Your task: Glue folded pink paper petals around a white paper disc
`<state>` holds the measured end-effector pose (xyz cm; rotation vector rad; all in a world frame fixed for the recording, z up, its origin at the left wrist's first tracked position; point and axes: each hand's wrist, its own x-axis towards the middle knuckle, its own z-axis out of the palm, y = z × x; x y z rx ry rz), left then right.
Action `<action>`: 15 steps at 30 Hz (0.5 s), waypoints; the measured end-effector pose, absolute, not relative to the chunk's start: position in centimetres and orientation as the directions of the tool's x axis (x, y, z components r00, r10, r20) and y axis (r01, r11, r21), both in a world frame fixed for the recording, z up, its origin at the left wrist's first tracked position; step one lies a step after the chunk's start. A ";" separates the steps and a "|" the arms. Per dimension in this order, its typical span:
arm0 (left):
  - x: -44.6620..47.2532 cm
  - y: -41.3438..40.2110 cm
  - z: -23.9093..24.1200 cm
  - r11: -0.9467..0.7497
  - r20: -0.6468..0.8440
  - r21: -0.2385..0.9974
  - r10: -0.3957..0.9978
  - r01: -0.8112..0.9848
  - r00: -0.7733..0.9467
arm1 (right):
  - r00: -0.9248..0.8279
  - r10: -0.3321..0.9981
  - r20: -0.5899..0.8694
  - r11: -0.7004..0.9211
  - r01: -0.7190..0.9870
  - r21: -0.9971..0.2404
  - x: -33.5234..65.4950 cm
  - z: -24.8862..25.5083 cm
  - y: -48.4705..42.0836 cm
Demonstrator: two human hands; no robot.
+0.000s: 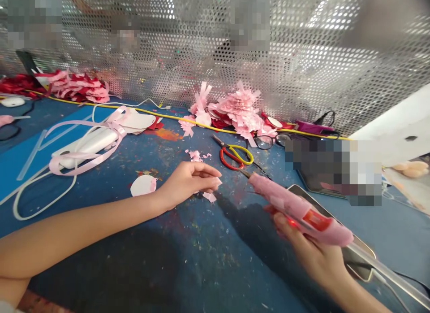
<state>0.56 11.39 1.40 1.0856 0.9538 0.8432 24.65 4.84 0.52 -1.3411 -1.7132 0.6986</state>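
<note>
from here i see my left hand [190,180] lying on the blue counter [188,259] near its middle, its grip pressed together, thumb and fingertips pinching a small pink paper scrap [218,182]. a second scrap [210,197] lies on the counter just below those fingertips, and a white paper disc [143,186] sits just beside the wrist. my right hand [314,250], toward the right edge, has its grip wrapped round a pink glue gun [295,207], whose nozzle points at the left fingertips, near but apart from them. under the gun lies a metal tray [364,248]. scissors [235,155] with red and yellow handles lie farther back, between the hands and a heap of pink paper petals [242,109] at the far edge by the perforated metal screen [302,57]. spectacles [265,142] lie just right of the scissors. toward the far left corner a loop of pink ribbon [83,163] drapes over a white object [90,145], too blurred for me to name.
</note>
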 end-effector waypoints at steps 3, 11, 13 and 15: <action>0.5 11.4 1.3 0.271 -0.219 0.957 0.907 -0.101 0.359 | -0.207 0.923 0.325 0.383 0.586 -0.714 24.7 0.5 4.6; 0.7 11.3 1.3 0.285 -0.229 0.950 0.914 -0.127 0.334 | -0.305 0.861 0.407 0.502 0.640 -0.581 23.6 0.9 4.3; 0.7 11.2 1.4 0.319 -0.259 0.937 0.906 -0.138 0.336 | -0.300 0.856 0.421 0.507 0.648 -0.568 23.5 1.0 4.2; 0.7 11.1 1.4 0.370 -0.301 0.917 0.887 -0.148 0.351 | -0.300 0.846 0.441 0.520 0.652 -0.553 23.5 0.9 4.1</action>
